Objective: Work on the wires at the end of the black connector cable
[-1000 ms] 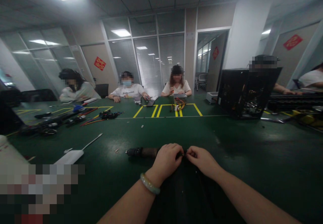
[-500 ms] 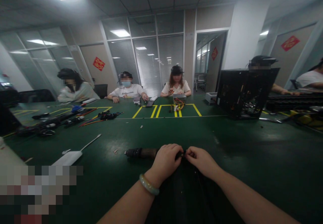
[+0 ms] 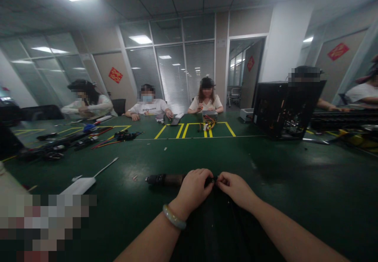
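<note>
My left hand (image 3: pixel 193 189), with a pale green bangle at the wrist, is closed over a dark part near the middle of the table. My right hand (image 3: pixel 235 189) faces it, thumb and fingertips pinched together. Between the two sets of fingertips sits a small dark piece (image 3: pixel 215 179), too small to name. Left of my left hand lies a drill-like tool (image 3: pixel 171 180), brown and black with a chuck pointing left. Its right end is hidden behind that hand, so I cannot tell whether the hand grips it.
A white flat object with a thin stem (image 3: pixel 78 185) lies to the left. Bundled cables (image 3: pixel 125 136) and black parts lie beyond it. A black computer case (image 3: pixel 291 112) stands at right. Several people sit across the green table (image 3: pixel 189 153), which has yellow tape markings.
My hands keep almost the same place and grip. Across the table at far left, a person has raised a hand toward the head.
</note>
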Demonstrator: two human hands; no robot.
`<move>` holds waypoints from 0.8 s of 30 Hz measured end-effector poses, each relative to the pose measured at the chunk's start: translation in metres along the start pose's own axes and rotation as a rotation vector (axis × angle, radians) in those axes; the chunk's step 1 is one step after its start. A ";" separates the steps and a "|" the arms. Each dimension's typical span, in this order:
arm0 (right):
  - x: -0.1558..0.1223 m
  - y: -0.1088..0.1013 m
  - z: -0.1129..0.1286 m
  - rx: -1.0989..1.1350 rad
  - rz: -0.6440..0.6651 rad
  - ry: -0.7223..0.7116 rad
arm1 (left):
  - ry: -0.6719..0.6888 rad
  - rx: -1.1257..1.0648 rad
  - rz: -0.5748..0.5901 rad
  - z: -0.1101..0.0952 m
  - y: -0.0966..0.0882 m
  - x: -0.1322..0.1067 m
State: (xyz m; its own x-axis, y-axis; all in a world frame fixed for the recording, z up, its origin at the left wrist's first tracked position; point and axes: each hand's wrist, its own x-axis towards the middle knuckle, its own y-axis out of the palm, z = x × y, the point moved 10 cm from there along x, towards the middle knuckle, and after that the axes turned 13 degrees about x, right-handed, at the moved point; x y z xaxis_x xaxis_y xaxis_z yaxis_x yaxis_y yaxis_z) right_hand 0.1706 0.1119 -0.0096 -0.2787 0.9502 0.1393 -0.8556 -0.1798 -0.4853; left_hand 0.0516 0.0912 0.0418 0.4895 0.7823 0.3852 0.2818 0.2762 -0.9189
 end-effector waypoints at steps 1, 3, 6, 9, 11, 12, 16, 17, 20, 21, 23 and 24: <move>0.000 0.000 0.000 0.001 -0.002 -0.004 | -0.004 0.001 -0.003 0.001 0.000 0.000; 0.000 0.000 0.000 0.002 -0.004 -0.010 | 0.007 0.000 -0.005 0.000 0.001 0.000; -0.001 0.000 0.001 0.001 -0.001 -0.008 | 0.038 -0.015 -0.005 -0.003 0.000 0.000; -0.001 0.000 0.002 0.011 0.002 -0.005 | 0.049 -0.029 -0.012 -0.005 -0.001 0.000; -0.001 0.001 0.002 0.022 0.007 -0.002 | 0.031 -0.031 -0.022 -0.003 -0.002 -0.001; -0.001 0.001 0.002 0.026 0.009 -0.002 | 0.021 -0.031 -0.026 -0.002 -0.002 -0.001; 0.000 0.001 0.000 0.022 0.011 -0.005 | 0.014 -0.018 -0.029 -0.002 -0.002 0.000; 0.000 0.001 -0.001 0.020 0.011 -0.004 | 0.018 -0.015 -0.027 -0.002 -0.003 0.000; 0.000 0.001 -0.002 0.018 0.010 0.007 | 0.021 -0.002 -0.016 -0.003 -0.003 0.000; -0.001 0.000 -0.002 0.018 0.008 0.010 | 0.021 0.004 -0.009 -0.003 -0.002 0.000; -0.001 0.000 0.000 0.015 0.006 0.013 | 0.022 0.014 0.001 -0.003 -0.001 0.000; -0.001 0.000 0.001 0.014 0.005 0.013 | 0.024 0.016 0.005 -0.003 0.000 0.000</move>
State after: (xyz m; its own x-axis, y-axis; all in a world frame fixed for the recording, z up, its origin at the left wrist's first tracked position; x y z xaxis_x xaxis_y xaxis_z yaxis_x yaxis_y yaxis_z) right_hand 0.1709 0.1105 -0.0091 -0.2778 0.9524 0.1256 -0.8602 -0.1885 -0.4738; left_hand 0.0536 0.0893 0.0421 0.5105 0.7700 0.3828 0.2664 0.2817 -0.9218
